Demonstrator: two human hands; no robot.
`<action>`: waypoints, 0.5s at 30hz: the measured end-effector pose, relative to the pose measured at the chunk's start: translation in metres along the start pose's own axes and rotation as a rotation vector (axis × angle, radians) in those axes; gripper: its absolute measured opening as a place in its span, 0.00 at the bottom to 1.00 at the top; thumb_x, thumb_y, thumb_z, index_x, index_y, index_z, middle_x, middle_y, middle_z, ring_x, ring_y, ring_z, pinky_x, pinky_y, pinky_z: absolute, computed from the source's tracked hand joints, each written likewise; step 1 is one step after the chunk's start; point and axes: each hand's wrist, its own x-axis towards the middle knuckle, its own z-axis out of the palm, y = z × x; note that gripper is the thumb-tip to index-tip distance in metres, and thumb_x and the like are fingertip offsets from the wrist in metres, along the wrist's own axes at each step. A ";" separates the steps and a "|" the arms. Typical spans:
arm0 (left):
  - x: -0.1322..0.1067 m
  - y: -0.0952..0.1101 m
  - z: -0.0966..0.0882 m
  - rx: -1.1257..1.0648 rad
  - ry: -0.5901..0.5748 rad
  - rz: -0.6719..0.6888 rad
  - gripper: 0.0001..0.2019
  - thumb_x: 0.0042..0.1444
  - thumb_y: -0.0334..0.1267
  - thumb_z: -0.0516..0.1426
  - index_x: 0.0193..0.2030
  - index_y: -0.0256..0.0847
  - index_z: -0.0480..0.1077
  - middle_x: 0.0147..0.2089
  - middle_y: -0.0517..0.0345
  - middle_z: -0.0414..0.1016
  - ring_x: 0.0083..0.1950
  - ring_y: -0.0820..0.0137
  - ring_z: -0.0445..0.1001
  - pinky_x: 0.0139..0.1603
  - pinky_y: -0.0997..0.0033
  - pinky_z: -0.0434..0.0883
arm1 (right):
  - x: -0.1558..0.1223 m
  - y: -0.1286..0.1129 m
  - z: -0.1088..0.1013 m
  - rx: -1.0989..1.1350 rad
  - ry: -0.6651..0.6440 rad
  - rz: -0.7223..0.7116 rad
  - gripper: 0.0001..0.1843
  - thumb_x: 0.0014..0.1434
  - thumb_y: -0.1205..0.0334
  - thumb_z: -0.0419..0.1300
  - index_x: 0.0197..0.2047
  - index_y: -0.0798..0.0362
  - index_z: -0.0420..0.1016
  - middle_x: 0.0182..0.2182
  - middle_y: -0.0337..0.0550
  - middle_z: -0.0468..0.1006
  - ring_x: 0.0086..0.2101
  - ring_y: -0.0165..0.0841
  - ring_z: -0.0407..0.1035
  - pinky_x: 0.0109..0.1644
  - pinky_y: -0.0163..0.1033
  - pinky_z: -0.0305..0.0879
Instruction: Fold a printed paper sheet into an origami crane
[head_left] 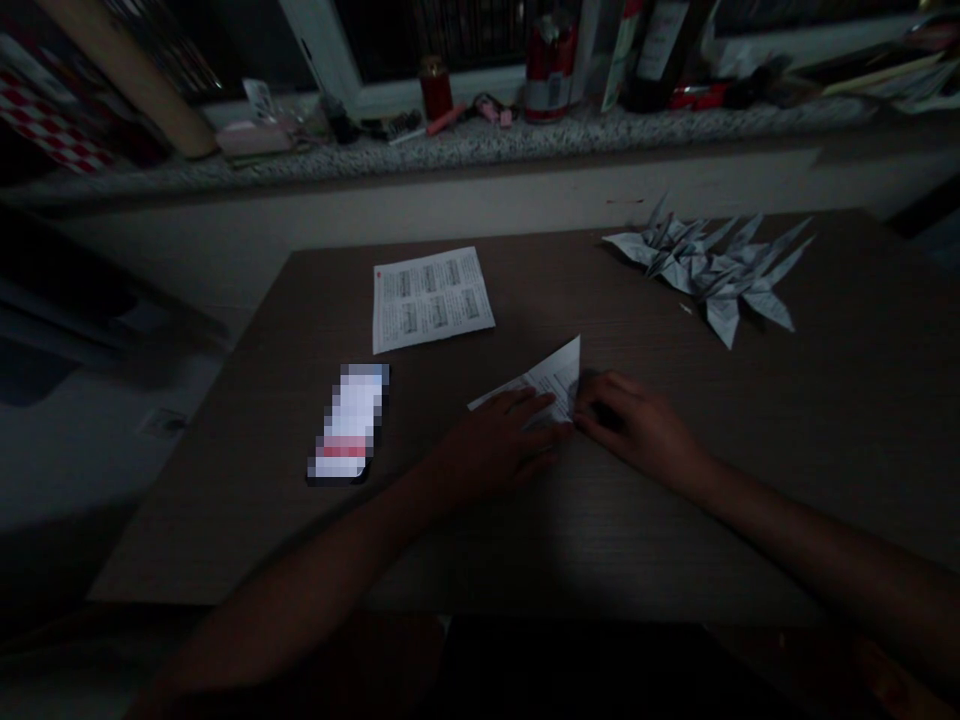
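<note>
In the head view I see my two hands and one folded paper (564, 375), lying on the one table (300, 550) straight in front of me. My left hand (510, 430) is spread almost flat over the paper, fingers extended and a little apart, pressing from above rather than gripping. My right hand (626, 415) is half curled, thumb and fingertips drawn together at the paper's right edge; I cannot tell whether they pinch it. One corner of the paper points up and away between my hands.

Beyond my left hand lies one printed sheet (431, 300), with six small pictures in two rows of three. Nearer me and left of it is one phone (349, 425), its screen lit and blurred into blocks. At the far right sits one cluster of folded paper shapes (705, 265), several pointed pieces overlapping too much to count.

Behind the table runs one speckled sill (180, 175), bearing one red can (549, 80), one small jar (435, 90) and other clutter, too dark to count.
</note>
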 end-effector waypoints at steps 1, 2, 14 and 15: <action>0.000 0.000 0.001 0.000 0.002 0.000 0.22 0.74 0.49 0.51 0.72 0.53 0.65 0.75 0.49 0.60 0.75 0.50 0.59 0.71 0.46 0.64 | 0.001 -0.001 0.001 -0.013 -0.005 0.003 0.02 0.65 0.65 0.62 0.39 0.49 0.73 0.41 0.47 0.78 0.43 0.43 0.74 0.48 0.49 0.71; 0.000 0.000 0.002 -0.002 0.005 0.001 0.22 0.74 0.49 0.51 0.72 0.54 0.65 0.75 0.49 0.60 0.75 0.51 0.59 0.71 0.46 0.64 | 0.002 -0.002 0.002 -0.024 -0.008 0.005 0.02 0.65 0.65 0.62 0.38 0.49 0.73 0.40 0.47 0.78 0.42 0.43 0.74 0.48 0.49 0.71; -0.001 0.001 0.003 -0.018 0.001 -0.010 0.22 0.74 0.49 0.50 0.71 0.53 0.66 0.76 0.48 0.59 0.75 0.51 0.58 0.71 0.47 0.64 | 0.012 0.006 0.001 -0.055 0.013 0.039 0.04 0.64 0.67 0.61 0.37 0.50 0.74 0.38 0.47 0.79 0.40 0.41 0.75 0.45 0.45 0.71; -0.001 0.001 0.003 -0.019 0.002 -0.010 0.22 0.74 0.49 0.50 0.71 0.53 0.66 0.76 0.48 0.59 0.76 0.51 0.58 0.71 0.47 0.64 | 0.015 0.008 0.000 -0.061 0.019 0.038 0.03 0.64 0.67 0.61 0.37 0.50 0.74 0.38 0.47 0.79 0.40 0.41 0.75 0.45 0.45 0.71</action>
